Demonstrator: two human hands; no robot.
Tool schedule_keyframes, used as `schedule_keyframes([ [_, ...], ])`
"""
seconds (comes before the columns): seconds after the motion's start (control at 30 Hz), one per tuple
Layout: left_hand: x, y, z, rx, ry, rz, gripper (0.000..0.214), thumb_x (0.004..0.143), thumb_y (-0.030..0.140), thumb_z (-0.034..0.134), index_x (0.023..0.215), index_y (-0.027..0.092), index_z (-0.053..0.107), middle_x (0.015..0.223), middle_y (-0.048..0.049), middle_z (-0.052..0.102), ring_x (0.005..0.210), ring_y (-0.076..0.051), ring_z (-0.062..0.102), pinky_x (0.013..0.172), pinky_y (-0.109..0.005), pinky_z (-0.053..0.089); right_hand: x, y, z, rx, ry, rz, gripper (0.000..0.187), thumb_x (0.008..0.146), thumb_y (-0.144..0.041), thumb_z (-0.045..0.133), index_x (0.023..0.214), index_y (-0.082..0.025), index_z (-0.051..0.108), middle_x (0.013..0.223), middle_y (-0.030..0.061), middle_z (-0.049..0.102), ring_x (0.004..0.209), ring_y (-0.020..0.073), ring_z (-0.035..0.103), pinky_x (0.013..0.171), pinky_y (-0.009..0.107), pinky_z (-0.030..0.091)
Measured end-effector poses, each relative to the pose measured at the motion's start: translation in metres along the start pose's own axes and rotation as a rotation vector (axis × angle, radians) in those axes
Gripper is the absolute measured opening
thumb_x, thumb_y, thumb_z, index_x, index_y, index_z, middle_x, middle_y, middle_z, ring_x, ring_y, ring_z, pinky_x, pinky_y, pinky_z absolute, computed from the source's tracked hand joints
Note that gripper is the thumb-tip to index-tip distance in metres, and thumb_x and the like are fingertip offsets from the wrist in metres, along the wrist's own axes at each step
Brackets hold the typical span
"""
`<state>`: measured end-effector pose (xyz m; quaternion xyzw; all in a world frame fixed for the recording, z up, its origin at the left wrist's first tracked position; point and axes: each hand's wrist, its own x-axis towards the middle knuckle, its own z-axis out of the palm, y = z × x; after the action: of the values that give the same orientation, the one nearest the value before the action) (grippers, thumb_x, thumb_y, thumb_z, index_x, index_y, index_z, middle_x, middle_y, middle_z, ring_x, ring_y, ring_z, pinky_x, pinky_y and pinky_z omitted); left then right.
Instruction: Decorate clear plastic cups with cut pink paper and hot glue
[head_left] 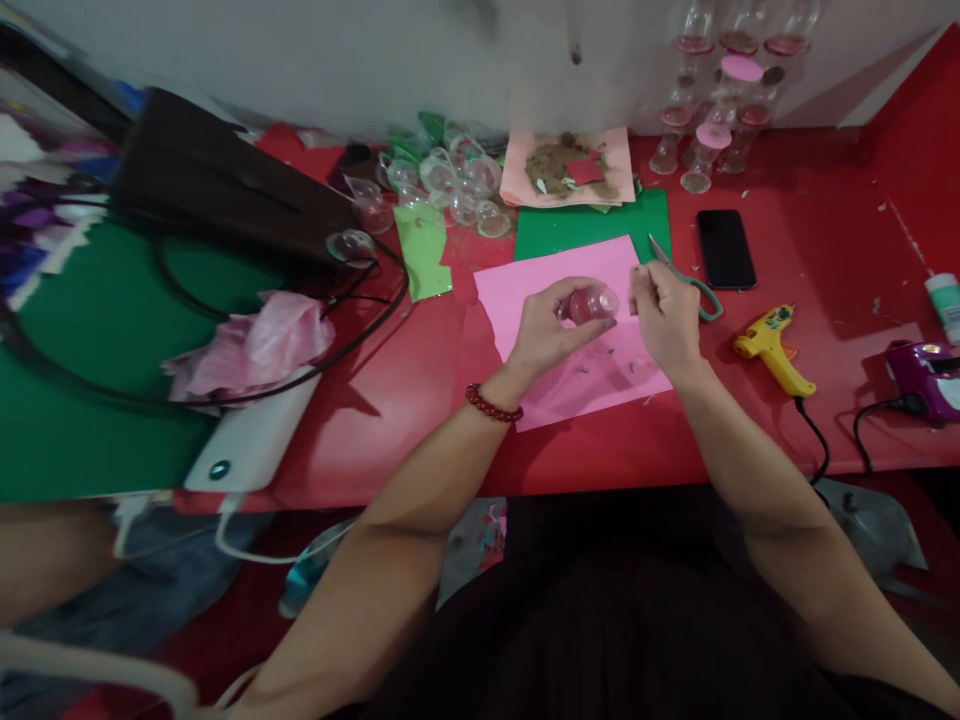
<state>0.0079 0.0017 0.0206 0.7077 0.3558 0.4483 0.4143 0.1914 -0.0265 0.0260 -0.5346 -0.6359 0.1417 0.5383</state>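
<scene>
Dim, uneven light; soft wide-angle frame.
Muted exposure is noted, the light source being out of frame. A pale sheen is reflected by the red tabletop [390, 420] left of centre; small highlights are caught on the clear bottle [592, 303] in the left hand [546, 325]. Soft shadows are cast across the pink sheet [555, 395]. The dark clothing [600, 620] is rendered nearly black, detail lost. Fine texture is smeared; the forearms [795, 510] are stretched towards the lower corners.
</scene>
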Motion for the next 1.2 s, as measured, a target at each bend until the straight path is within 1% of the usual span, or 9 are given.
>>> schedule_keyframes([
  [0.1, 0.002, -0.004, -0.001, -0.023, 0.033, -0.003, 0.04, 0.074, 0.04, 0.089, 0.106, 0.019, 0.077, 0.112, -0.0084, 0.082, 0.101, -0.022, 0.075, 0.089, -0.036, 0.061, 0.0, -0.006, 0.0, 0.071, -0.017, -0.057, 0.054, 0.107, -0.059, 0.056, 0.068, -0.022, 0.057, 0.063, -0.0018, 0.056, 0.059, 0.0118, 0.05, 0.059, 0.029, 0.04],
  [0.2, 0.003, -0.006, -0.003, -0.04, 0.053, -0.003, 0.039, 0.074, 0.039, 0.09, 0.106, 0.019, 0.077, 0.108, -0.007, 0.081, 0.096, -0.02, 0.073, 0.089, -0.036, 0.06, 0.002, -0.006, 0.002, 0.154, -0.035, -0.158, 0.035, 0.099, -0.054, 0.071, 0.084, -0.023, 0.073, 0.086, 0.0014, 0.069, 0.07, 0.0132, 0.059, 0.061, 0.029, 0.046],
  [0.3, 0.003, -0.004, -0.003, -0.042, 0.052, -0.003, 0.04, 0.073, 0.038, 0.091, 0.106, 0.019, 0.077, 0.107, -0.0067, 0.08, 0.095, -0.019, 0.072, 0.088, -0.035, 0.059, 0.003, -0.003, 0.002, 0.116, -0.04, -0.2, 0.02, 0.099, -0.04, 0.074, 0.085, -0.026, 0.078, 0.09, 0.0014, 0.07, 0.076, 0.0152, 0.061, 0.066, 0.031, 0.05],
  [0.57, -0.001, 0.0, 0.002, -0.008, 0.036, -0.078, 0.04, 0.071, 0.039, 0.09, 0.103, 0.019, 0.077, 0.096, -0.0042, 0.078, 0.082, -0.016, 0.066, 0.074, -0.031, 0.055, -0.004, -0.002, 0.007, -0.164, -0.066, -0.21, 0.025, 0.108, -0.03, 0.054, 0.089, -0.023, 0.068, 0.095, 0.0038, 0.067, 0.088, 0.0186, 0.063, 0.079, 0.034, 0.051],
  [0.8, 0.001, 0.001, -0.001, -0.021, 0.042, -0.066, 0.037, 0.07, 0.038, 0.089, 0.101, 0.02, 0.076, 0.109, -0.0074, 0.081, 0.099, -0.021, 0.072, 0.089, -0.036, 0.059, 0.001, 0.002, 0.007, 0.154, -0.089, -0.019, 0.045, 0.115, -0.053, 0.033, 0.089, -0.024, 0.057, 0.079, 0.0009, 0.059, 0.071, 0.0146, 0.056, 0.069, 0.03, 0.051],
  [0.87, 0.002, -0.002, -0.001, -0.014, 0.058, -0.063, 0.039, 0.07, 0.038, 0.088, 0.102, 0.02, 0.075, 0.109, -0.0073, 0.08, 0.097, -0.021, 0.071, 0.087, -0.036, 0.059, 0.002, -0.001, 0.003, 0.132, -0.104, -0.023, 0.043, 0.113, -0.054, 0.042, 0.09, -0.024, 0.063, 0.083, 0.002, 0.061, 0.075, 0.0156, 0.059, 0.07, 0.031, 0.053],
  [1.0, 0.003, -0.008, 0.0, 0.036, 0.052, -0.048, 0.037, 0.072, 0.035, 0.084, 0.105, 0.022, 0.074, 0.094, -0.0033, 0.076, 0.079, -0.016, 0.064, 0.072, -0.03, 0.055, -0.002, -0.006, 0.002, -0.042, -0.151, -0.22, 0.011, 0.1, -0.033, 0.068, 0.096, -0.03, 0.078, 0.103, 0.0043, 0.068, 0.098, 0.0222, 0.064, 0.083, 0.039, 0.056],
  [1.1, 0.002, -0.006, 0.0, 0.056, 0.013, -0.047, 0.038, 0.072, 0.035, 0.084, 0.106, 0.022, 0.073, 0.092, -0.0022, 0.075, 0.076, -0.014, 0.061, 0.071, -0.029, 0.055, -0.004, -0.006, 0.005, -0.092, -0.155, -0.28, 0.022, 0.097, -0.019, 0.065, 0.09, -0.032, 0.08, 0.1, 0.0029, 0.071, 0.098, 0.0231, 0.065, 0.091, 0.044, 0.055],
  [1.2, 0.002, -0.001, 0.0, 0.076, -0.003, -0.046, 0.042, 0.071, 0.035, 0.086, 0.108, 0.02, 0.073, 0.098, -0.0041, 0.077, 0.08, -0.014, 0.064, 0.076, -0.03, 0.057, -0.003, -0.004, 0.007, -0.044, -0.116, -0.225, 0.018, 0.098, -0.021, 0.067, 0.085, -0.028, 0.078, 0.096, 0.0036, 0.072, 0.095, 0.0224, 0.066, 0.091, 0.042, 0.055],
])
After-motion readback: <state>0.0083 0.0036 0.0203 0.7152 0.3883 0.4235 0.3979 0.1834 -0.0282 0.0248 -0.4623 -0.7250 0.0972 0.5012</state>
